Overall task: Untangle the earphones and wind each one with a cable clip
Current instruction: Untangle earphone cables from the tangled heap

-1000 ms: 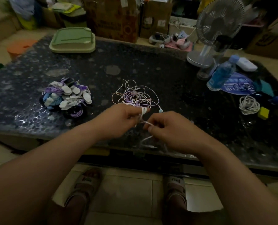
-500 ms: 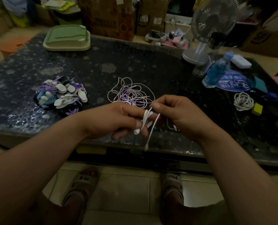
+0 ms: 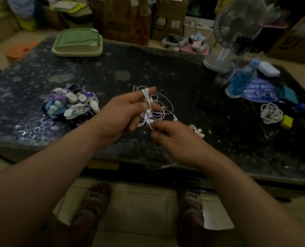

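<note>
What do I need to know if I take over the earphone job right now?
Left hand: holds the white earphone, with its cable looped over the fingers.
Right hand: pinches the same cable lower down.
Things: the tangle lies on the table just behind the hands. The pile of clipped earphones sits to the left.
Done: that pile.
Left: finish winding this one, clip it, then work through the tangle.
</note>
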Motion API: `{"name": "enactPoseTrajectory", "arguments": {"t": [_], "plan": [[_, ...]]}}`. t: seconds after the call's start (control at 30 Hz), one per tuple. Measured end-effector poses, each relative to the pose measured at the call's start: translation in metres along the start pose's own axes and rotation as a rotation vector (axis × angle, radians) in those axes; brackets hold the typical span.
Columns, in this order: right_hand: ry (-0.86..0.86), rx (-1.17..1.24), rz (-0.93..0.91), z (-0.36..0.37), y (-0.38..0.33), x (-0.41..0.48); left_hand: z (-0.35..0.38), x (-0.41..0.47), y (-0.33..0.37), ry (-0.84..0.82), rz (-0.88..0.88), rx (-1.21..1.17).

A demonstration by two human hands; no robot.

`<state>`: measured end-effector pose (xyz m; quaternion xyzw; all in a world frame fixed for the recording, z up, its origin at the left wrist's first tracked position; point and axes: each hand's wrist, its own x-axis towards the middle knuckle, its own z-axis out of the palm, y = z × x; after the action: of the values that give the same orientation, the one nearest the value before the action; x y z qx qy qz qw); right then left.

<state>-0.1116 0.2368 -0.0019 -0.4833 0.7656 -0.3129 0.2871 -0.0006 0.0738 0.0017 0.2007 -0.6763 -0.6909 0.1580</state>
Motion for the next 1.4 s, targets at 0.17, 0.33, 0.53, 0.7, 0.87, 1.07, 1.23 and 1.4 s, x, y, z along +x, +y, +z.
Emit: {"name": "enactPoseTrajectory", "arguments": {"t": [0.17,0.33,0.53,0.7,0.87,1.07,1.23,1.4], "plan": [[0.151,-0.123,0.007,-0.008,0.002,-0.001,-0.004,-0.008,-0.004,-0.085,0.027,0.426],[0.269,-0.112,-0.022,-0.02,0.003,-0.005,0.002,-0.012,-0.004,-0.236,0.074,0.592],[0.259,-0.007,-0.043,-0.037,0.003,-0.007,0.009,-0.015,-0.003,-0.434,-0.005,0.692],[0.235,0.388,0.068,-0.044,0.01,-0.004,0.017,-0.022,0.004,-0.55,-0.083,0.374],[0.095,0.819,0.153,-0.031,0.013,0.004,0.022,-0.021,0.006,-0.504,-0.036,0.137],[0.05,0.903,0.167,-0.002,0.014,0.013,0.021,-0.015,0.004,-0.337,-0.058,-0.161],[0.193,0.518,0.231,0.014,0.0,0.007,0.006,0.0,-0.001,-0.053,-0.046,-0.215],[0.212,0.165,0.052,0.018,-0.008,0.002,0.003,0.002,-0.006,0.058,-0.057,-0.204]]}}
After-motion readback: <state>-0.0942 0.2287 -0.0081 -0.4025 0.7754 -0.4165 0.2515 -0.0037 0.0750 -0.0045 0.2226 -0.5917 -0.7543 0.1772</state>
